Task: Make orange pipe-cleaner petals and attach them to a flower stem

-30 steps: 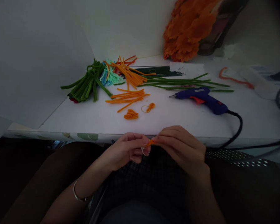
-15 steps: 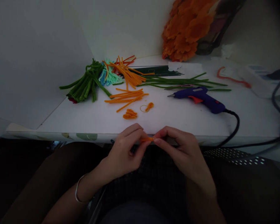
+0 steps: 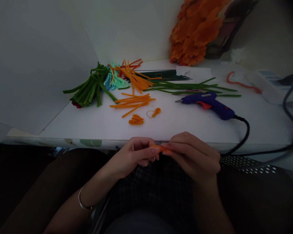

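Just in front of the table's edge, my left hand (image 3: 134,155) and my right hand (image 3: 194,155) meet, both closed on one small orange pipe cleaner (image 3: 159,148). My left thumb and forefinger pinch one end, and my right fingertips press the other. Most of the piece is hidden by my fingers. Beyond them on the table lie a small pile of folded orange pipe cleaners (image 3: 136,119) and an orange looped piece (image 3: 156,112) beside a thin ring. Behind these, several straight orange pipe cleaners (image 3: 134,102) are spread.
A blue glue gun (image 3: 210,103) lies at the right, its black cord (image 3: 246,130) running over the table's front edge. Green pipe cleaners (image 3: 89,87) are bunched at the left, near light-blue ones (image 3: 114,78). Orange artificial flowers (image 3: 195,35) stand at the back.
My left hand has turned, its thumb now lying along the top of the orange piece. The fingers of my right hand have come closer together. Things on the table have stayed put.
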A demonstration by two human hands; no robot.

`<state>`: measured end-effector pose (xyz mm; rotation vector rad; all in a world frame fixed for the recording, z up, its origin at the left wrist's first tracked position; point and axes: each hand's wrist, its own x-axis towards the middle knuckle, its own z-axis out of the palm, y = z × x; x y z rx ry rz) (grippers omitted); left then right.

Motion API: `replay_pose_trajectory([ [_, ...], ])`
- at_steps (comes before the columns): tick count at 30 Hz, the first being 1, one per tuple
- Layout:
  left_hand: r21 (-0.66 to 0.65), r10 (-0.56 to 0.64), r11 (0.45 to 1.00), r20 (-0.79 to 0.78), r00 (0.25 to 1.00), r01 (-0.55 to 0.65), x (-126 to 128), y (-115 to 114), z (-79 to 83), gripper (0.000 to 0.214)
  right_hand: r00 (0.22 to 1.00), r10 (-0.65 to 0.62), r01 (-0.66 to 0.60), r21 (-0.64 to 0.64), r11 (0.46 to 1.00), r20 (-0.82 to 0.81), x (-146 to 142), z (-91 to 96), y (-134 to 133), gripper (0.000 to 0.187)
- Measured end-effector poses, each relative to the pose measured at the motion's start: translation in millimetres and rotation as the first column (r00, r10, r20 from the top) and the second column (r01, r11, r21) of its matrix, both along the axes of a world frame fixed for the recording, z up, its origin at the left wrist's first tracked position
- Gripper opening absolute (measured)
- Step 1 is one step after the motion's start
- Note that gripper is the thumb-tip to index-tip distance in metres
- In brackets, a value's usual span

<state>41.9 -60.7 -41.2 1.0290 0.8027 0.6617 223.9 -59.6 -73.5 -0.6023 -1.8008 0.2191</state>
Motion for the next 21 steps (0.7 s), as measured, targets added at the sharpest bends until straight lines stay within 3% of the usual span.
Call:
replay_pose_trajectory([
  [2,0.23,0.032,0.973,-0.119,0.992,-0.003,-2.3,-0.1,2.7,0.024,1.0,-0.012,0.013,-0.137,0.99,0.004,-2.4,3.1,-4.5,0.014],
  [4,0.495,0.116,0.869,-0.238,0.964,0.017,-4.1,-0.5,4.0,0.02,1.0,-0.021,0.025,-0.325,0.945,0.017,-4.9,6.8,-9.2,0.007],
  [6,0.753,0.273,0.658,-0.283,0.919,0.036,-4.8,-1.2,2.8,0.014,1.0,-0.024,0.013,-0.499,0.866,-0.016,-7.4,9.6,-12.4,0.014],
  [8,0.9,0.404,0.434,-0.239,0.883,0.046,-4.3,-2.0,0.0,0.009,0.995,-0.023,-0.042,-0.602,0.797,-0.1,-9.2,10.3,-13.5,0.02],
  [9,0.92,0.434,0.391,-0.219,0.874,0.036,-3.8,-2.4,-1.6,0.008,0.99,-0.028,-0.064,-0.615,0.786,-0.139,-9.9,9.8,-13.5,0.021],
  [10,0.912,0.44,0.411,-0.212,0.872,0.014,-3.3,-2.6,-3.1,0.008,0.986,-0.036,-0.069,-0.601,0.796,-0.161,-10.3,8.6,-13.2,0.019],
  [13,0.746,0.356,0.662,-0.229,0.906,-0.071,-2.1,-3.0,-6.2,0.014,0.984,-0.078,-0.003,-0.449,0.894,-0.162,-11.0,3.0,-11.7,0.011],
  [15,0.632,0.289,0.767,-0.186,0.939,-0.111,-1.6,-3.4,-7.4,0.021,0.986,-0.065,0.009,-0.342,0.94,-0.153,-11.3,-1.1,-10.6,0.014],
  [18,0.604,0.279,0.784,-0.136,0.951,-0.144,-0.4,-4.5,-8.5,0.022,0.99,-0.049,0.009,-0.294,0.956,-0.13,-11.7,-4.3,-9.7,0.017],
  [21,0.697,0.37,0.695,-0.141,0.918,-0.173,1.2,-5.5,-9.1,0.018,0.994,-0.074,0.039,-0.359,0.933,-0.085,-10.8,-2.4,-11.1,0.012],
])
